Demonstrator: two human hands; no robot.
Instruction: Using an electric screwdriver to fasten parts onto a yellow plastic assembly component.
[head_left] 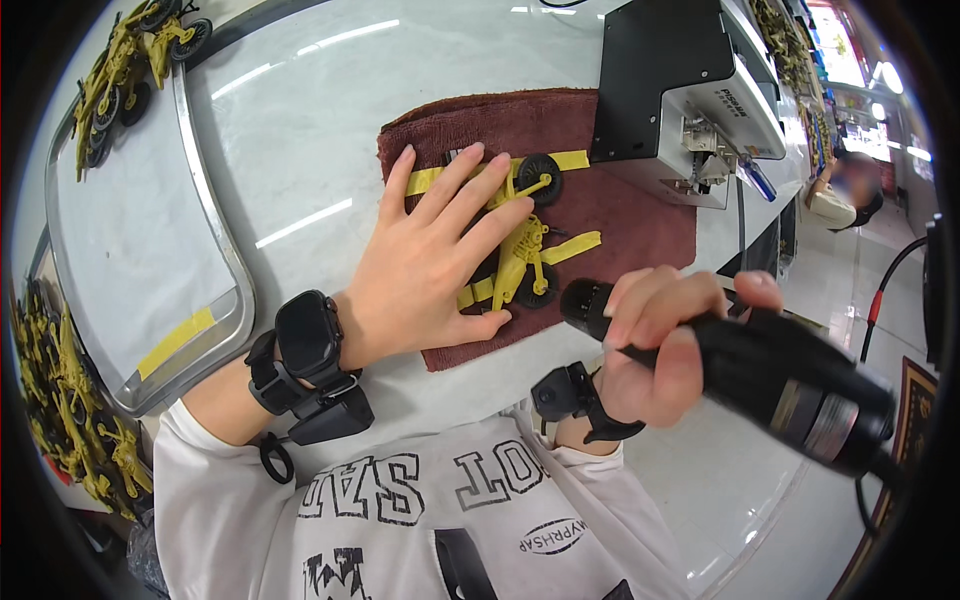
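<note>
A yellow model motorcycle (520, 245) with black wheels lies on its side on a brown towel (640, 240). Yellow tape strips (572, 248) run beside and under it. My left hand (430, 240) is spread flat over the model, its fingers and thumb reaching across the frame and hiding part of it. Gripped in my right hand (665, 340) is a black electric screwdriver (770, 380), with its nose pointing left toward the lower wheel. The tip is close to that wheel; whether it touches cannot be made out.
Behind the towel's right side stands a black and grey machine (665, 110) with a blue-handled tool at its front. On the left is a metal-rimmed tray (205, 150), with yellow models (125, 75) at its far end. More yellow parts (75, 400) lie lower left. A person (845, 195) sits far right.
</note>
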